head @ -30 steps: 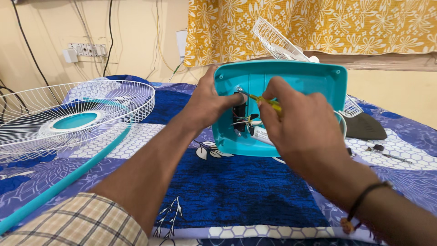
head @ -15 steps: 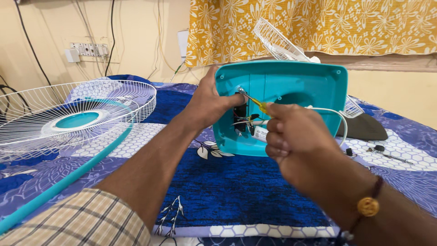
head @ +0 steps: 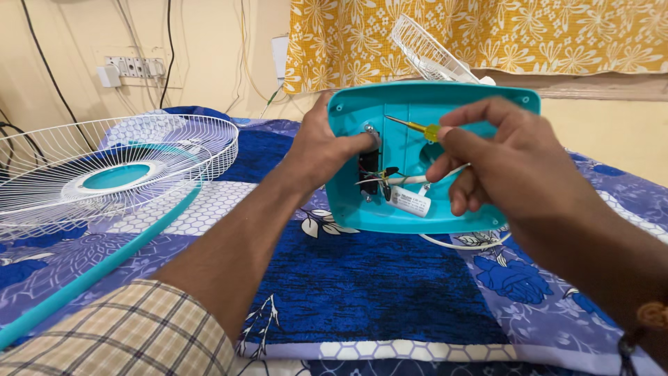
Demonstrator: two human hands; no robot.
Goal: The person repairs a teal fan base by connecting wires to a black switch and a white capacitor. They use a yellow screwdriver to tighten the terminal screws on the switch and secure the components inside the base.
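A teal plastic fan base cover (head: 480,118) stands tilted on edge on the bed, its hollow inside facing me. My left hand (head: 327,150) grips its left rim, thumb pressed inside near a black switch block (head: 369,170) with wires. My right hand (head: 504,160) holds a small yellow-handled screwdriver (head: 414,127), its metal tip pointing left toward the upper left of the cover's inside. A white cylindrical capacitor (head: 410,200) lies inside the cover, below the wires.
A white wire fan guard with a teal centre (head: 111,174) lies at the left, with a teal ring strip (head: 104,268) running from it toward me. Another white guard (head: 428,49) leans against the yellow floral curtain. A blue floral bedsheet (head: 369,299) covers the surface. A wall socket (head: 132,67) is at back left.
My right hand has drawn back from the wiring and lifted, and the screwdriver tip now points higher inside the cover. The view has moved closer to the cover.
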